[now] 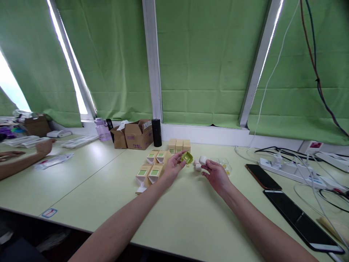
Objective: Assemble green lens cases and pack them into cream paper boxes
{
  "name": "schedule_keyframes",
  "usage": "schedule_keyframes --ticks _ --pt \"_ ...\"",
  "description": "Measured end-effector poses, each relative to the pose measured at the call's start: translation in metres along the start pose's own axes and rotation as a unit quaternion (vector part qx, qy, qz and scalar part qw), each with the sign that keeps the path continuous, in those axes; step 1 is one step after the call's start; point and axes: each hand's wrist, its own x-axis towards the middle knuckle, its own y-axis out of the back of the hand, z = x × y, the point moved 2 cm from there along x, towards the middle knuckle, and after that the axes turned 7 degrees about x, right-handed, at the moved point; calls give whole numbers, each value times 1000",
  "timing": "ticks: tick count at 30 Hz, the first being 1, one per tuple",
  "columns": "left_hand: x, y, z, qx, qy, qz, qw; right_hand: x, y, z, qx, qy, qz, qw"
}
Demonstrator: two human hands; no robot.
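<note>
My left hand (172,167) pinches a small green square cap (187,157) at its fingertips, just above the pale green table (81,178). My right hand (215,174) grips a small white cylindrical bottle (203,159) between thumb and fingers. A second small white piece (198,167) lies on the table between the hands. Left of my left hand lie several tan cartons with green labels (152,165), open and tipped on their sides. Three upright tan cartons (179,145) stand behind them. Clear plastic trays (225,164) sit beyond my right hand.
Brown cardboard boxes (137,134), a black cylinder (156,133) and a purple bottle (102,129) stand at the back. Another person's arm (24,160) rests at the far left. Two phones (262,176) (301,220), a power strip (289,167) and cables lie at the right.
</note>
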Motion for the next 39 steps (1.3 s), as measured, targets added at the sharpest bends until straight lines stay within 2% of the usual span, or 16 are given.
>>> schedule_keyframes --ticks 4,11,15,18,24,28,34,39 --pt "3 1 -3 -16 -5 6 1000 -12 -5 3 150 -61 -52 985" --pt "7 -5 15 -17 10 27 999 -27 -12 -15 184 -80 -109 974" --pt "10 -14 30 -21 7 22 1000 -29 -13 -17 199 -65 -96 973" --pt "10 -20 34 -31 0 14 999 -30 -13 -16 202 -48 -89 974" --pt "-2 -17 18 0 8 20 1000 -34 -19 -19 192 -19 -109 975" --pt "-8 -12 10 0 12 3 1000 -36 -20 -18 162 -8 -82 983" --pt "-11 -13 8 23 -1 3 1000 -34 -22 -16 100 25 -54 993" --pt "-14 -16 8 51 13 -2 999 -34 -24 -16 107 -1 -48 993"
